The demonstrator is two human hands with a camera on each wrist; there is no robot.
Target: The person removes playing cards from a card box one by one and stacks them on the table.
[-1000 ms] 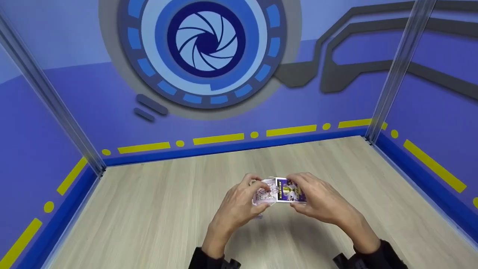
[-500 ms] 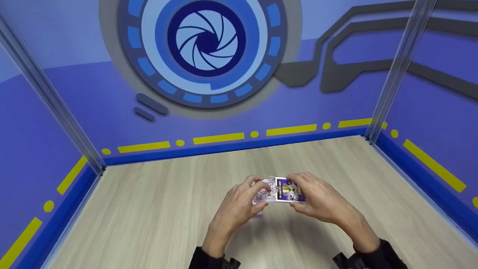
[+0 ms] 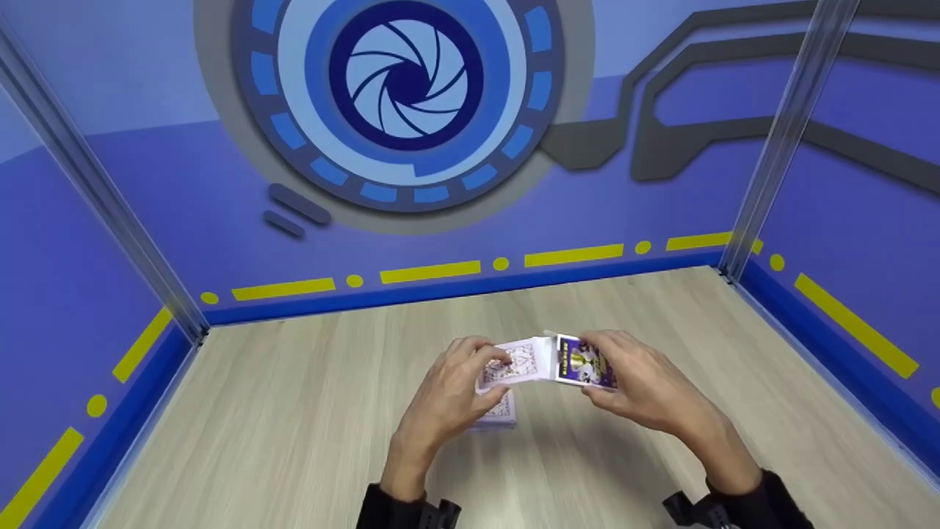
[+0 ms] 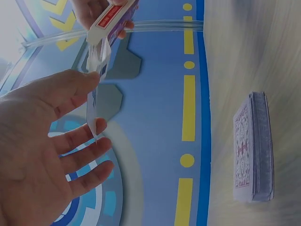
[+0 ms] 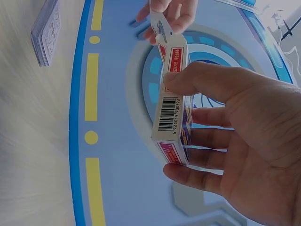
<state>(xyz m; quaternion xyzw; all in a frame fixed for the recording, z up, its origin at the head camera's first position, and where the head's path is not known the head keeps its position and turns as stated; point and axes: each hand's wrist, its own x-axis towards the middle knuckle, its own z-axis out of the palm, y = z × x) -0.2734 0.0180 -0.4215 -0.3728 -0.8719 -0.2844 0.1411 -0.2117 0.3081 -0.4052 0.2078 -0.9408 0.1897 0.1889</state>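
In front of me my left hand [image 3: 444, 393] pinches a thin bunch of playing cards [image 3: 520, 360], or perhaps a single card, between thumb and fingers. Its patterned pink-and-white back faces up. My right hand [image 3: 653, 386] grips a purple-fronted card box [image 3: 579, 360] by its long sides. The box's white end points left, its flap up against the cards. Whether the card ends are still inside cannot be told. A deck of cards [image 4: 252, 148] lies on the table below my left hand. The right wrist view shows a barcode on the white side of the box [image 5: 168, 110].
The wood-grain table [image 3: 279, 426] is closed in by blue printed panels [image 3: 411, 250] at the back and both sides. Metal posts [image 3: 764, 162] stand at the back corners. Black straps with small cameras [image 3: 440, 510] sit on both wrists.
My hands have drawn apart and risen slightly. The cards have come leftward out of the box, showing more of their backs. More of the deck on the table is visible.
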